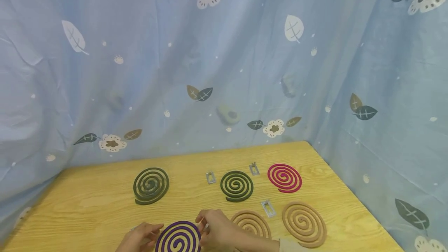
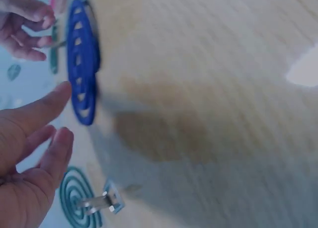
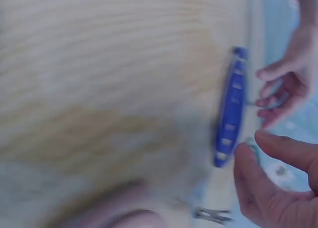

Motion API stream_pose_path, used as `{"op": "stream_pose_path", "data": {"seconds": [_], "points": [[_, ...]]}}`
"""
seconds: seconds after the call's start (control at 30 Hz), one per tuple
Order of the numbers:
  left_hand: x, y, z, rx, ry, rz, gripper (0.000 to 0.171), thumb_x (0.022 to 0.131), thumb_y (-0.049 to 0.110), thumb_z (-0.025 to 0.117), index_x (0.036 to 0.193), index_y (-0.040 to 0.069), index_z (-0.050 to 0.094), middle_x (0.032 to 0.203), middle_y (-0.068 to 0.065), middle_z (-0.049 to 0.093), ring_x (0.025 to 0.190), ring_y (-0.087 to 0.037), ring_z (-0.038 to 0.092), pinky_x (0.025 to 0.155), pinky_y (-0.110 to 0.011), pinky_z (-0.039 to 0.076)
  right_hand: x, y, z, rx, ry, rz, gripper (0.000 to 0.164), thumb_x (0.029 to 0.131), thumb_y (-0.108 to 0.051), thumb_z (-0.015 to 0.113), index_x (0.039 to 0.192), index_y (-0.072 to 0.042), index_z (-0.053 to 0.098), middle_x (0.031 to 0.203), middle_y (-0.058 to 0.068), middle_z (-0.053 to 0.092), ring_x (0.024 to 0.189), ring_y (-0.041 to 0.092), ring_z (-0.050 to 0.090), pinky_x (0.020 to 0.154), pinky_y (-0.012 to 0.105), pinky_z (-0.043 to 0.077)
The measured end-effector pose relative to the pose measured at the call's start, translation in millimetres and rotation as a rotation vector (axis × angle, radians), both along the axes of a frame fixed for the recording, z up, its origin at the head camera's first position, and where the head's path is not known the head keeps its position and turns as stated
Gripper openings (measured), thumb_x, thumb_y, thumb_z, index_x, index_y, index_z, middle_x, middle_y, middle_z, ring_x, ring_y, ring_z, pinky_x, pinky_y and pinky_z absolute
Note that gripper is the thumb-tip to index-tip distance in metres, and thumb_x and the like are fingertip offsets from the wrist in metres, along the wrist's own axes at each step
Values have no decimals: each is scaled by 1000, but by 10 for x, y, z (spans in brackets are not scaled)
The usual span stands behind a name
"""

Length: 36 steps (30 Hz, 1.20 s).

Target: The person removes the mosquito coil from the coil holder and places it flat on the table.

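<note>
A purple mosquito coil (image 1: 178, 241) is at the bottom of the head view, between the two hands; the wrist views show it bluish and nearly edge-on. On its left is my left hand (image 1: 140, 237), thumb and fingers apart and loosely bent. In the left wrist view a fingertip comes close to the coil (image 2: 82, 64); contact is hard to tell. My right hand (image 1: 217, 228) is at the coil's right side, fingers relaxed and bent. The right wrist view has its fingertips near the coil's end (image 3: 230, 114), with no grip visible.
Dark green coils (image 1: 150, 186) (image 1: 236, 185), a pink coil (image 1: 284, 178) and tan coils (image 1: 303, 224) (image 1: 249, 226) lie on the wooden table (image 1: 94, 205). Small metal coil stands (image 1: 210, 177) (image 1: 254, 168) (image 1: 268, 208) lie among them. A patterned blue curtain (image 1: 140, 49) hangs behind.
</note>
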<state>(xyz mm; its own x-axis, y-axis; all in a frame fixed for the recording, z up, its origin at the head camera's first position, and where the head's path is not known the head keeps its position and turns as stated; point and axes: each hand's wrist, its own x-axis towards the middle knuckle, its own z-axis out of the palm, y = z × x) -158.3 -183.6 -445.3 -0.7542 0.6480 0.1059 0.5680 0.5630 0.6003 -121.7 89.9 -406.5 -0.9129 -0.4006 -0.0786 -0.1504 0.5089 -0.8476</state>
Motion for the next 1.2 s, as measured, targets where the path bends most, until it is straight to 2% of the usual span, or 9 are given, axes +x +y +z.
{"op": "stream_pose_path", "data": {"seconds": [0.1,0.2,0.33,0.47,0.63,0.8,0.93,1.03,1.2], "points": [[25,-33,128,137,-64,18,50,79,10,77,118,-13,57,100,-13,62,85,-8,62,71,-29,60,-69,31,166,-32,2,4,31,75,6,76,103,1,64,85,0,64,69,6,61,63,13,53],[-22,-100,288,266,-58,27,50,78,8,77,121,-9,57,110,-1,63,92,0,58,72,-28,60,-212,39,311,-125,-2,2,26,79,2,75,103,-2,67,92,3,65,74,8,61,68,16,54],[-234,-219,522,397,77,28,45,75,-4,76,118,-4,61,110,15,61,94,3,58,73,-26,59,-532,-6,426,-278,40,41,27,83,2,71,109,-1,67,108,12,66,84,15,65,73,21,56],[-501,-337,641,417,151,64,48,74,-7,75,119,-2,62,111,9,63,96,1,61,77,-21,57,-882,-62,408,-407,25,73,32,87,2,66,119,1,64,123,13,62,98,25,66,83,27,56],[-746,-507,622,345,134,158,46,79,1,75,123,-3,60,119,-2,63,100,4,59,79,-15,54,-1206,-165,265,-472,-29,53,37,89,0,65,126,0,60,132,16,56,106,25,63,91,30,54],[-949,-616,533,298,97,228,49,83,8,74,128,0,58,129,-8,59,104,5,57,79,-16,54,-1409,-249,85,-493,-30,-54,40,87,4,65,127,2,59,132,17,56,114,34,58,92,33,54],[-1022,-640,424,291,-8,245,57,82,7,74,133,-5,51,139,-17,49,114,-25,59,79,-22,57,-1486,-316,-39,-437,-19,-76,43,86,6,66,128,3,58,134,18,54,120,42,51,93,35,53],[-1037,-635,346,260,-118,242,67,82,7,75,139,-8,43,142,-31,38,119,-48,49,79,-29,58,-1493,-375,-87,-371,-53,-98,46,86,5,68,130,1,57,136,20,52,119,42,52,94,42,53],[-1039,-610,275,220,-178,257,72,81,6,75,141,-9,37,138,-37,37,118,-53,46,82,-38,58,-1495,-495,-112,-314,-127,-187,49,80,9,71,126,-1,60,131,21,55,107,38,60,83,43,57]]}}
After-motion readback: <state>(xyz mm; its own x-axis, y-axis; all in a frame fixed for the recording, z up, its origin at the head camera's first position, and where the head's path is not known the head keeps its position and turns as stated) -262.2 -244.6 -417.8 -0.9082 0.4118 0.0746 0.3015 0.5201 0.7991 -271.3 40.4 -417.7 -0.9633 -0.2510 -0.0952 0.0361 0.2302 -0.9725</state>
